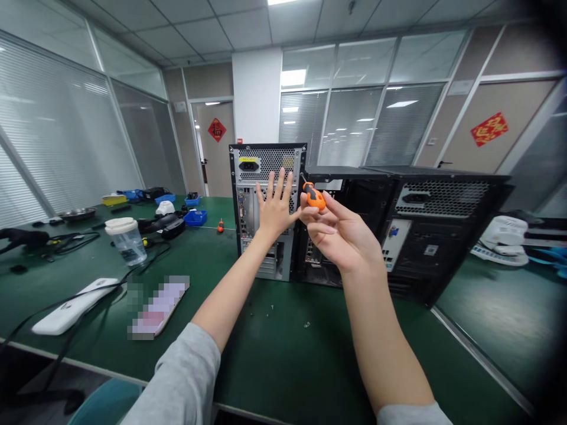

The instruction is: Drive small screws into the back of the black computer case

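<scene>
Lying at the left of the green tabletop [261, 383] are a white oblong device [53, 319] with a black cable across it, a lidded clear cup [126, 242] and a smartphone [167, 301]. Farther back we see a blue bin [195, 218], then an orange object [220, 226]. Next, the desktop computer tower [259, 154] stands upright, rear panel towards us. Our left hand [275, 213] is spread wide, fingers apart, over that panel; we cannot tell whether the palm touches. Our right hand [341, 239] pinches an orange-and-black screwdriver [315, 198], its shaft tilted up and left, beside the tower's upper right edge; we cannot tell if the tip touches. At right stands a black computer case [427, 236], rear vents showing.
</scene>
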### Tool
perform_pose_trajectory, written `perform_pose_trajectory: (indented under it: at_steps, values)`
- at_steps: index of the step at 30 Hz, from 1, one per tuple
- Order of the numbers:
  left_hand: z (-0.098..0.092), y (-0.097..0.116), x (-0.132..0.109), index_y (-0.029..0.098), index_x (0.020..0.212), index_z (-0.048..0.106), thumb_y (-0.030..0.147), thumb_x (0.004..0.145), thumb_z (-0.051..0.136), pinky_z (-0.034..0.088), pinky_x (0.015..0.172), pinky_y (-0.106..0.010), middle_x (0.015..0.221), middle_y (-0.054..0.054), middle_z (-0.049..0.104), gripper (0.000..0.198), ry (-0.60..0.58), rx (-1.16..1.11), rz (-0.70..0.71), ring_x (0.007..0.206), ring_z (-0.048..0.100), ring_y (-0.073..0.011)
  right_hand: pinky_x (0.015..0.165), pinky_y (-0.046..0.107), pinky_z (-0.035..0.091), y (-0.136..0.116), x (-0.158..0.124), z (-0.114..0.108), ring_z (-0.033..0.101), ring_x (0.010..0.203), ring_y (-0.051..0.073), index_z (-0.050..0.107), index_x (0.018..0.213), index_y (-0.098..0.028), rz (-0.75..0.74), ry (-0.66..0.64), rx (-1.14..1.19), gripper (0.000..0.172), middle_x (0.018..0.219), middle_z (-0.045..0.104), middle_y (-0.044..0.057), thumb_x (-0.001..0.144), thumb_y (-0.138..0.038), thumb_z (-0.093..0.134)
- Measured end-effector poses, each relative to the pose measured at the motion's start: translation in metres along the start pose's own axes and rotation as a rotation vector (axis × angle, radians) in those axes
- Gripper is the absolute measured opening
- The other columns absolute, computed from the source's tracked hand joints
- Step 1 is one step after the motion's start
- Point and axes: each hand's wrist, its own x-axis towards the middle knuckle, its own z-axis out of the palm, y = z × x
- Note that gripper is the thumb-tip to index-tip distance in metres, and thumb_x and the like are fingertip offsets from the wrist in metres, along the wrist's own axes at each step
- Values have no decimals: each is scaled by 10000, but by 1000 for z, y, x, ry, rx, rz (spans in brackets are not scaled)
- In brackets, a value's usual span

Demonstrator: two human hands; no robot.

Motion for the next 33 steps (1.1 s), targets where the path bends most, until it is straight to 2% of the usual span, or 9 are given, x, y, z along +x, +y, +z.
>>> perform_pose_trajectory:
  at_steps: [12,17,25,30,33]
  values:
    - [-3,0,0,197,1364,190,564,774,285,-44,1085,-459,1432,-48,139,701,2,-26,13,1342,-20,-209,366,65,417,0,-1,0,529,640,40,556,848,-179,-21,-34,-11,245,942,588,46,879,-197,314]
    - [-6,1,0,190,1363,196,602,750,304,-71,1077,-463,1433,-51,135,747,0,-12,17,1342,-14,-223,406,38,450,-1,-2,3,538,653,28,552,878,-170,-27,-34,60,287,968,569,53,894,-183,266]
    - [-4,1,0,181,1363,198,579,755,321,-76,1084,-439,1435,-49,120,737,-1,5,14,1342,-21,-216,461,48,497,-1,-1,1,559,710,41,545,1002,-188,-51,-70,22,302,1063,551,65,893,-178,263]
    - [-4,1,0,185,1366,187,563,753,341,-68,1079,-462,1435,-45,122,736,-10,-17,13,1341,-34,-222,444,33,490,-1,-1,1,560,685,37,552,1011,-185,-68,-69,-34,320,1058,550,77,893,-171,255]
    - [-4,1,0,182,1366,184,531,759,357,-68,1078,-466,1436,-46,121,721,-11,-23,11,1341,-32,-223,446,9,477,-1,-1,0,566,697,24,550,1022,-189,-52,-74,13,337,1076,543,68,894,-160,240]
